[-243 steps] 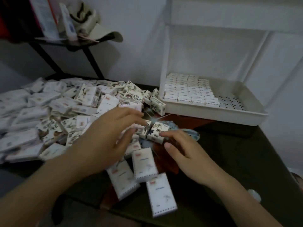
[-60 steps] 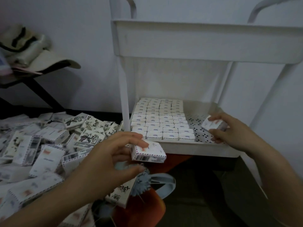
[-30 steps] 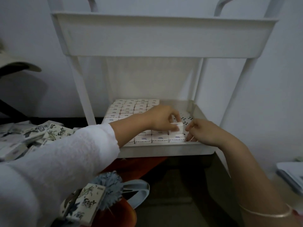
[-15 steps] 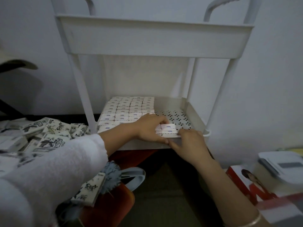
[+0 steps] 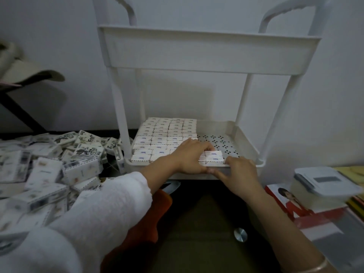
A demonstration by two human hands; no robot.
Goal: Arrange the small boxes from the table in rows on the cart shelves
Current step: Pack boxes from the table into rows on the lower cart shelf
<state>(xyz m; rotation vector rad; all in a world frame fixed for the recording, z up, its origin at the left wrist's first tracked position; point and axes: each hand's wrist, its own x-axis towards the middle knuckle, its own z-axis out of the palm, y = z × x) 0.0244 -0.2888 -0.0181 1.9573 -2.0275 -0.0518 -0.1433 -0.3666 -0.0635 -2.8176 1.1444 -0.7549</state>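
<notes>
Small white boxes point(image 5: 163, 134) fill the left part of the white cart's lower shelf point(image 5: 248, 147) in tight rows. Two more boxes point(image 5: 214, 156) stand at the front of a new column, beside bare perforated floor point(image 5: 220, 141). My left hand point(image 5: 192, 157) lies over the front rows, its fingertips pressing on those two boxes. My right hand point(image 5: 241, 173) is at the shelf's front rim, fingers touching the right end of the front box, thumb along the rim. A loose heap of boxes point(image 5: 78, 168) covers the table at the left.
The cart's upper shelf point(image 5: 208, 54) hangs over the lower one. A clear lidded container point(image 5: 325, 186) sits on a red box point(image 5: 293, 208) at the right. An orange object point(image 5: 155, 211) and a small metal disc point(image 5: 240, 235) lie below. A hat point(image 5: 29, 75) rests on a dark rack.
Both hands came from the table's heap to the lower shelf with boxes and set them down at the front of a new column. The view has shifted slightly left.
</notes>
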